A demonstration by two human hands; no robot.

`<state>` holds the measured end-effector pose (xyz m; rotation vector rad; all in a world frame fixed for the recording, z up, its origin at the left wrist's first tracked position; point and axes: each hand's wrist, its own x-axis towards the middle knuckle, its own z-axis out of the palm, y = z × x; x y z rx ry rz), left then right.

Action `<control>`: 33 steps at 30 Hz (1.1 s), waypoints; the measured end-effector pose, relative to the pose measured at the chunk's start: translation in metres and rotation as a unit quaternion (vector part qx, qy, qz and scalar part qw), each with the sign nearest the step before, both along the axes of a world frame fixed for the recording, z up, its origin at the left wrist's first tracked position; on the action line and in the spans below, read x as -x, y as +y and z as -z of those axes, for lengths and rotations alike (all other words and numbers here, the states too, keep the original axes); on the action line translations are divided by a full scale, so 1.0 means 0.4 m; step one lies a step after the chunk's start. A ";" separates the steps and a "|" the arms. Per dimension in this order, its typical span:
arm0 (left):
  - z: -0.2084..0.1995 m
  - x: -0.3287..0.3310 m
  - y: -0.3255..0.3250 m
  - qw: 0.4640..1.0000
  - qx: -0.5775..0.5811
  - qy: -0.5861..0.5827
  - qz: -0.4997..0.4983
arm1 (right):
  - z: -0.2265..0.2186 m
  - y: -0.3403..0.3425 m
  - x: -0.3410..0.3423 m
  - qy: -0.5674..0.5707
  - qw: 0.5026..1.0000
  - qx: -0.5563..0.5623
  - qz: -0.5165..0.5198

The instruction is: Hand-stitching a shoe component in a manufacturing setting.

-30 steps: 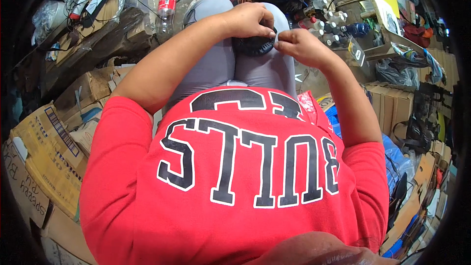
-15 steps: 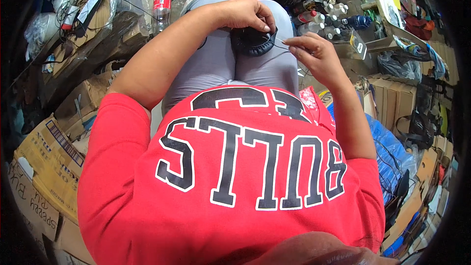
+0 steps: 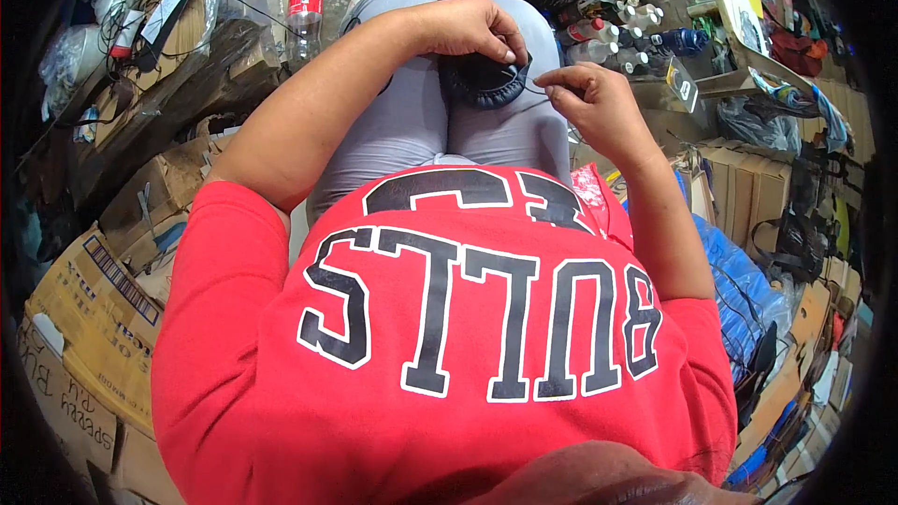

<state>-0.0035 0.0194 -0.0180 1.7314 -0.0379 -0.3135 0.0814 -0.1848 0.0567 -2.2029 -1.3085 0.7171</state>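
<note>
A black rounded piece with a pleated, gathered edge [image 3: 488, 93] rests on my lap between the thighs of my grey trousers [image 3: 402, 126]. My left hand [image 3: 485, 30] reaches over it from above, its thumb and fingers pinching the far right part of its edge. Just to the right, my right hand [image 3: 587, 98] is closed in a pinch on a thin dark thread [image 3: 535, 91] that runs to the black piece. Whether a needle sits in those fingertips is too small to tell. My left hand covers the far side of the piece.
Several plastic bottles [image 3: 613, 42] lie beyond my right knee, near a pale chair frame [image 3: 734, 14]. One red-labelled bottle [image 3: 305, 14] stands beyond my left knee. Cardboard boxes [image 3: 94, 309] pile up at left, blue plastic [image 3: 739, 271] and cardboard at right.
My right hand has shifted slightly toward the black piece, and its fingers have curled in more. My left hand keeps its hold in nearly the same place.
</note>
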 end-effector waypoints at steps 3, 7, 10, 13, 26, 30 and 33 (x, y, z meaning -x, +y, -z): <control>-0.003 -0.002 -0.001 1.000 0.002 -0.002 0.005 | 0.007 -0.008 -0.007 0.042 0.999 0.008 0.006; -0.009 -0.002 -0.001 1.000 -0.008 -0.005 0.007 | 0.007 0.003 -0.014 0.072 0.997 0.012 0.012; -0.012 -0.001 -0.002 1.000 -0.002 0.004 0.000 | 0.011 0.009 -0.005 0.024 1.000 0.008 0.002; -0.011 -0.004 -0.005 1.000 -0.009 0.003 0.002 | 0.030 0.004 0.005 -0.011 1.000 -0.022 0.001; -0.012 -0.011 -0.011 0.993 -0.102 -0.056 0.015 | 0.148 0.008 -0.099 0.187 0.979 -0.061 -0.048; -0.026 -0.007 -0.008 0.981 -0.182 -0.067 -0.004 | 0.129 0.020 -0.035 0.144 0.986 -0.083 -0.006; -0.050 0.018 -0.007 0.958 -0.250 -0.118 -0.075 | 0.114 -0.001 -0.029 0.041 0.989 -0.146 -0.002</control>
